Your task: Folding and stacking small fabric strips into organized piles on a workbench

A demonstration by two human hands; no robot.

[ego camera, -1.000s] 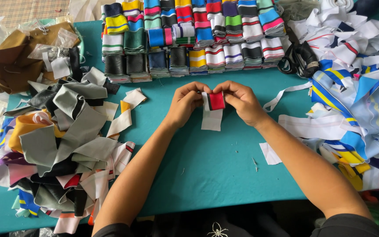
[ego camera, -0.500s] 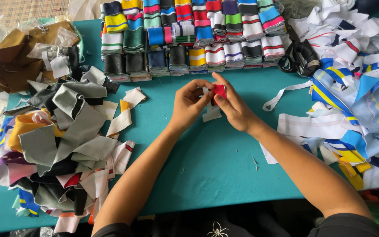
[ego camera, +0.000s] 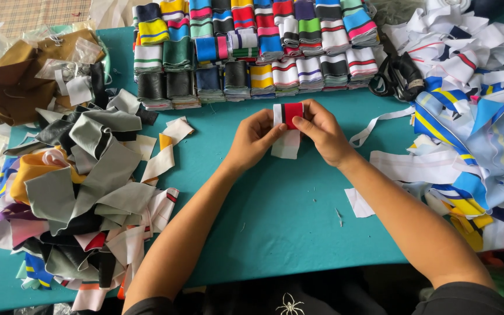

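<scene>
My left hand [ego camera: 255, 139] and my right hand [ego camera: 320, 131] meet over the teal table [ego camera: 275, 221], both gripping a small folded striped fabric piece [ego camera: 290, 112] in white, black and red. Its white tail [ego camera: 287, 146] hangs down between my thumbs. Just beyond my hands lie rows of folded striped fabric bundles [ego camera: 252, 49] in many colours.
A heap of grey, white and yellow fabric scraps [ego camera: 83, 186] covers the left side. White and blue striped strips [ego camera: 473, 122] pile up at the right, with a black bundle [ego camera: 398, 76] near them. A brown cloth [ego camera: 16, 84] lies far left. A small white scrap [ego camera: 359, 202] rests near my right forearm.
My hands have shifted slightly and spread the striped piece flat between them; half a second ago it was bunched up and mostly red between the fingers.
</scene>
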